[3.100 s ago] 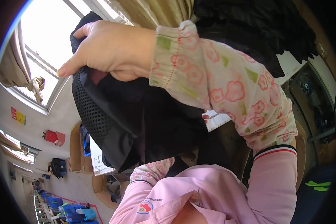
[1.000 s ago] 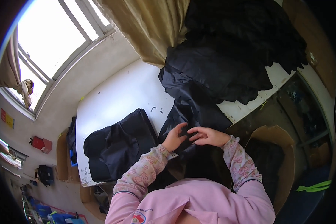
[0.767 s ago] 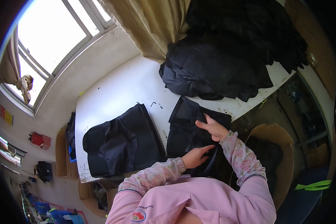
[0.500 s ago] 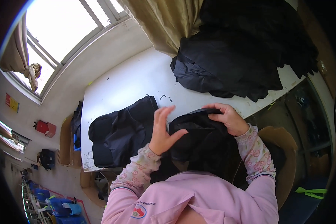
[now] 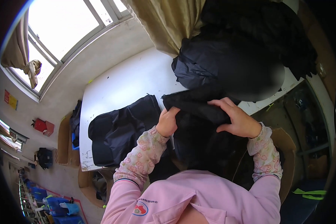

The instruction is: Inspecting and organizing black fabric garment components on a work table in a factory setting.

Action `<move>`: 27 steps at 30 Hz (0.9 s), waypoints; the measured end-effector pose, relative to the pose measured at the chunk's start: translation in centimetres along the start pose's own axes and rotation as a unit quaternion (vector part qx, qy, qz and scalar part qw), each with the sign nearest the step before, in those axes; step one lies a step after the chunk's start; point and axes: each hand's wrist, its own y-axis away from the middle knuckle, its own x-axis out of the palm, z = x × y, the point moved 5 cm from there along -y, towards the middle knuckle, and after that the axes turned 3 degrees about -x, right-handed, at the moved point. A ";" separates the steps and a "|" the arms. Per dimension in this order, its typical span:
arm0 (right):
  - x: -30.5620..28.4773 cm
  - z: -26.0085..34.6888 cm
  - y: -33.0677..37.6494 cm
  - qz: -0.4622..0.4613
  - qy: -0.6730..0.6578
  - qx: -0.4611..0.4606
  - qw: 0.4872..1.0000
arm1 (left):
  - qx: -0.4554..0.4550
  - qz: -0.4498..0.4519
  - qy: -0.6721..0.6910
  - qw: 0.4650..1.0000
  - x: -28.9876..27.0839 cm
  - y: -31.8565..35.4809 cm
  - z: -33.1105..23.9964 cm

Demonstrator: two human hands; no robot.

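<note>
A black cloth piece hangs over the table's front edge and toward my lap, its upper edge lifted into a fold. My left hand is closed in a pinch on the left corner of that fold. On the right side of the same cloth, my right hand lies with thumb and fingers apart, fingertips touching the fabric. Left of my left hand, a stack of folded black garment pieces lies flat on the white table.
A large heap of black fabric covers the table's far right, beside a gold curtain. Cardboard boxes stand below the table on both sides. A window is at the upper left, and blue bins stand at the lower left.
My left hand was open above the cloth and now pinches its corner. The cloth's upper edge has moved farther onto the table. My right hand has moved slightly right, its fingers spreading.
</note>
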 end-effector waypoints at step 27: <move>-5.0 6.7 -1.8 -0.217 0.222 -0.169 0.936 | -0.308 0.160 0.319 0.882 2.3 -0.3 -3.4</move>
